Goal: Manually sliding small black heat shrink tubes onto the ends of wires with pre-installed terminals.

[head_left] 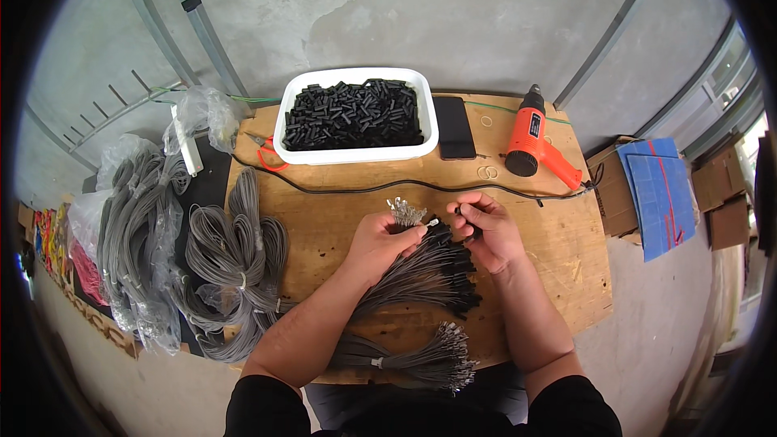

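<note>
My left hand [379,244] is closed around several grey wires, whose bare metal terminals [407,212] stick up past the fingers. One terminal [433,222] pokes out by the thumb tip. Just to the right, my right hand [494,233] pinches small black sleeves [460,210] between thumb and fingers; how many is hard to see. Below and between both hands a fan of grey wires [409,283] lies on the wooden table, many ends covered with black sleeves [463,283]. Nearer me rests another tied wire bundle [384,354] with bare metal ends.
A white tub [356,156] full of black sleeves stands at the back, beside a phone [455,128], an orange heat gun [534,137] and red-handled cutters [271,154]. A black cord [364,188] crosses the wooden table [558,275]. Coiled grey cables [235,263] lie left.
</note>
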Demonstrator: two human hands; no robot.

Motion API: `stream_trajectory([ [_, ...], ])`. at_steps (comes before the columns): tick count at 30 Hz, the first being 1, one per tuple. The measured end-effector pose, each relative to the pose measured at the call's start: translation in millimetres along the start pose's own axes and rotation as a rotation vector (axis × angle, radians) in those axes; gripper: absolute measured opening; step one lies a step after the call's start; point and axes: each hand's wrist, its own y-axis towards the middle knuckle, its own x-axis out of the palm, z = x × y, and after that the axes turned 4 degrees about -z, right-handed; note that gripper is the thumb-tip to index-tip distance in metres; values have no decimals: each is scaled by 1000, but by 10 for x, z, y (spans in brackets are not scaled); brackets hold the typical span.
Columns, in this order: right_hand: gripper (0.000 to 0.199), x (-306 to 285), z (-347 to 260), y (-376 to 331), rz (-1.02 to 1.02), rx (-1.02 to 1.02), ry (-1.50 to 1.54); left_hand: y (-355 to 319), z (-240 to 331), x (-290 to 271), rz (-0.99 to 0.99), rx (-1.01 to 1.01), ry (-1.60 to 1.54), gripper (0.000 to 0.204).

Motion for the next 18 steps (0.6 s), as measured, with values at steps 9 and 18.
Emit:
stream_trajectory([
  [9,13,-313,-103,154,113,16,569,-11,13,-4,-2,-10,-1,12],
  [18,13,-183,-72,124,53,-65,156,2,-6,-16,23,26,28,12],
])
